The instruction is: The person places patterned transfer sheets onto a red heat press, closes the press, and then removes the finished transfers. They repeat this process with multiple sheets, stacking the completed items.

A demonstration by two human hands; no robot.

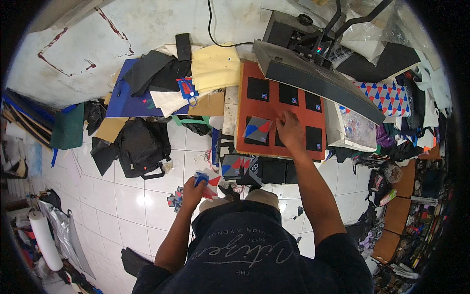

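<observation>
My left hand (194,192) is closed on several printed paper pieces (210,183) in red, blue and grey, held low beside my leg. My right hand (292,130) reaches over the orange-red pad (297,113) of a heat press, its fingers bent down at a black fabric square in the front row, which it mostly covers. Whether those fingers pinch anything is hidden. Left of this hand, a grey, red and blue printed piece (258,129) lies askew on another black square (248,140). More black squares (288,94) with small blue marks lie around the hand.
The raised press plate (316,78) slants over the pad's back right. Printed pieces (234,166) and black squares (274,171) lie along its front. Blue-handled scissors (192,100), yellow cloth (215,66) and a phone (183,46) lie left. A black backpack (142,147) sits on the floor.
</observation>
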